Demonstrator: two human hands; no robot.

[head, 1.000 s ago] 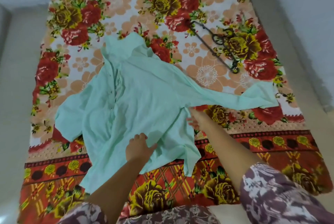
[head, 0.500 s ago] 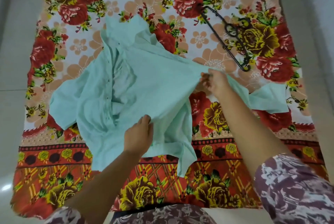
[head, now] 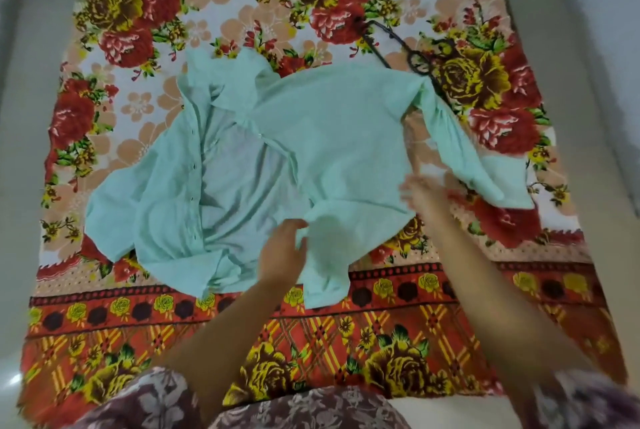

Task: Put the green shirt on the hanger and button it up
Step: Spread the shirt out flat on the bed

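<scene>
The green shirt (head: 332, 138) lies open and front up on the flowered sheet, collar at the far left, buttons along its left front edge. My left hand (head: 282, 250) grips the lower edge of the right front panel, which is lifted a little there. My right hand (head: 420, 189) is blurred, fingers spread beside the shirt's right side, below the right sleeve, and holds nothing that I can see. The black hanger (head: 414, 58) lies at the far right, its lower part hidden under the shirt's right shoulder.
The flowered sheet (head: 381, 342) covers a mattress on a pale tiled floor (head: 24, 151). A pale wall (head: 588, 30) runs along the right. My patterned sleeves show at the bottom edge.
My right hand drew the shirt's right side out toward the hanger and let go, now pulling back. The right front panel is spread wider. My left hand stays on the lower edge.
</scene>
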